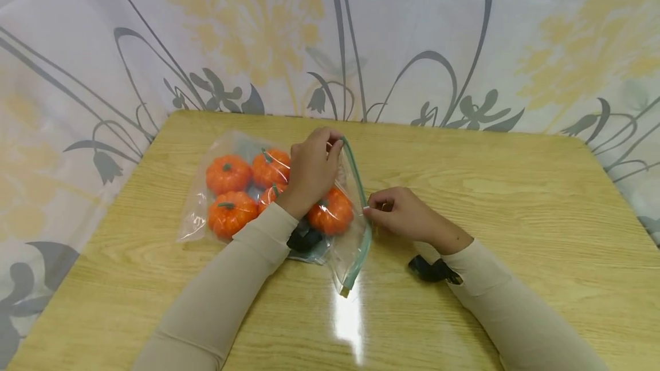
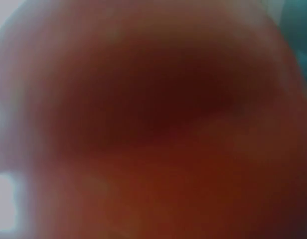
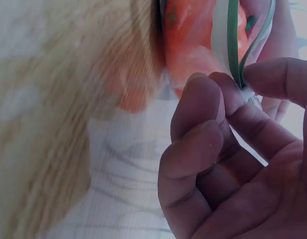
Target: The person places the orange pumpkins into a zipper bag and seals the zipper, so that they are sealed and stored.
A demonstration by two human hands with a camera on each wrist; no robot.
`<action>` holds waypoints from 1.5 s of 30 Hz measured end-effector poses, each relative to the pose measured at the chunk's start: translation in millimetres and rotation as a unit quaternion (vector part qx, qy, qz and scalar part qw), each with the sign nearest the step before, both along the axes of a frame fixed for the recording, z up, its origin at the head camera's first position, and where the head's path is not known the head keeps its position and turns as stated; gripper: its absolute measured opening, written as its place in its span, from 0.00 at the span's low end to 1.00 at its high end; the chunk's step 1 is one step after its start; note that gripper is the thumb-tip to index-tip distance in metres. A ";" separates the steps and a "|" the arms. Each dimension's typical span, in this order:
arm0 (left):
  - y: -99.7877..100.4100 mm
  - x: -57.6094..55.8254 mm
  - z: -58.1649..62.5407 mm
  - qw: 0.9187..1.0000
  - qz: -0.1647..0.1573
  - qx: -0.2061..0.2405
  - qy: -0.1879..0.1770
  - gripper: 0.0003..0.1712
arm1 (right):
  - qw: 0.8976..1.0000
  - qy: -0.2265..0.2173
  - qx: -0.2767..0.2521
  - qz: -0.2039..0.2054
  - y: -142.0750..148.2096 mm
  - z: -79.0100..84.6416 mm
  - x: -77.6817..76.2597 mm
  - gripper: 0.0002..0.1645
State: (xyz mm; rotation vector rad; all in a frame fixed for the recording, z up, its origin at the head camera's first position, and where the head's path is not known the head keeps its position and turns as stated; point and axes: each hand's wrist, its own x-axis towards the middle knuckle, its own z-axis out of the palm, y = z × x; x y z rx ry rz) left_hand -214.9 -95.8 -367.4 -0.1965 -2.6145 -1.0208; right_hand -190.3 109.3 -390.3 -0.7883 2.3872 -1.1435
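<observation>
A clear zip bag (image 1: 193,219) lies on its side on the table, with several small orange toy pumpkins (image 1: 228,174) inside. Its green zip strip (image 1: 357,172) runs along the right-hand edge, and in the right wrist view the strip's two bands spread apart above the fingers. My left hand (image 1: 315,168) reaches over the bag and pinches the far end of the strip. Around the middle of the strip, my right hand (image 1: 404,213) pinches a small white slider (image 3: 247,92) between thumb and forefinger. Blurred orange fills the left wrist view.
The wooden table (image 1: 495,199) extends to the right of the bag. Behind it hangs a floral cloth (image 1: 381,33). Dark wrist cameras sit under both cuffs, the left one (image 1: 304,239) overlapping the bag in the head view.
</observation>
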 end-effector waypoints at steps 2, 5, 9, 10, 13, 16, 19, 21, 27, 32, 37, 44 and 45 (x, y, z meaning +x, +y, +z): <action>0.2 0.3 0.0 1.000 0.001 0.000 0.000 0.12 | 1.000 0.000 -0.001 0.006 0.1 -0.1 2.0 0.17; 0.9 -1.0 0.1 1.000 -0.004 0.000 0.005 0.12 | 1.000 0.002 -0.002 0.004 1.4 -0.2 5.5 0.18; 1.0 -1.9 -0.1 1.000 -0.004 0.006 0.008 0.12 | 1.000 0.019 -0.004 0.012 2.9 -1.4 10.6 0.17; 0.8 -1.8 -0.3 1.000 -0.003 0.008 0.006 0.12 | 1.000 0.023 -0.004 0.017 3.1 -2.0 12.0 0.17; -0.1 -0.8 -0.6 1.000 0.001 0.010 0.001 0.12 | 0.999 0.036 -0.005 0.033 3.7 -3.7 15.9 0.16; -0.9 -0.8 -0.5 1.000 -0.001 0.011 0.003 0.13 | 0.998 0.040 -0.009 0.040 3.9 -4.0 19.6 0.16; -2.2 -0.7 -1.0 1.000 0.002 0.013 0.004 0.12 | 0.998 0.036 -0.011 0.043 2.8 -5.3 22.7 0.15; -3.2 -0.3 -2.0 1.000 0.007 0.017 0.000 0.12 | 0.998 0.029 -0.010 0.046 1.9 -5.9 25.0 0.14; -5.5 -1.7 -3.6 0.999 0.019 0.027 0.000 0.12 | 0.998 0.013 0.001 0.057 -0.2 -5.8 30.1 0.14; -5.7 -2.9 -1.7 0.999 0.019 0.032 0.005 0.13 | 0.997 0.010 0.008 0.080 -1.9 -3.8 32.8 0.16; -5.6 -2.5 -2.5 0.999 0.023 0.032 -0.001 0.12 | 0.994 0.009 0.014 0.108 -3.9 -4.6 37.5 0.17; -4.7 -4.1 -1.8 0.999 0.021 0.035 0.015 0.13 | 0.994 0.013 0.029 0.109 -5.9 -1.0 41.8 0.16; -4.9 -3.6 -2.0 0.999 0.021 0.036 0.014 0.13 | 0.993 0.014 0.032 0.110 -6.5 -1.1 43.0 0.16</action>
